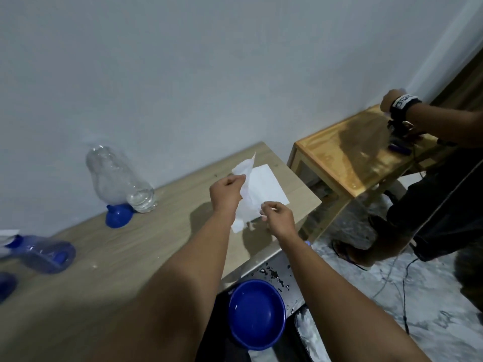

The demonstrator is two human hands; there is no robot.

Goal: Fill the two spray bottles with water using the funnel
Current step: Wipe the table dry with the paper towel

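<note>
Both hands sit mid-frame over the wooden table (146,246), busy with tissue, not with the task gear. Left hand (226,193) pinches a crumpled white tissue (244,202) by its upper edge; right hand (277,218) pinches its lower right edge, fingers curled. A flat white sheet (269,188) lies on the table just behind. Blue funnel (119,215) rests wide mouth down in the left-centre, touching a clear water bottle (117,178) that leans over it with a little water in its low end. One blue-tinted spray bottle (45,254) lies on its side at the far left edge, well apart from both hands; the second is probably the blue shape at the lower left corner, too cropped to tell. Likely handling: thin plastic, light while empty, squashy if squeezed, slippery when wet; take the spray bottle round its body, the funnel by its rim. Blue bowl (256,318) at bottom centre, droplets beside it.
</note>
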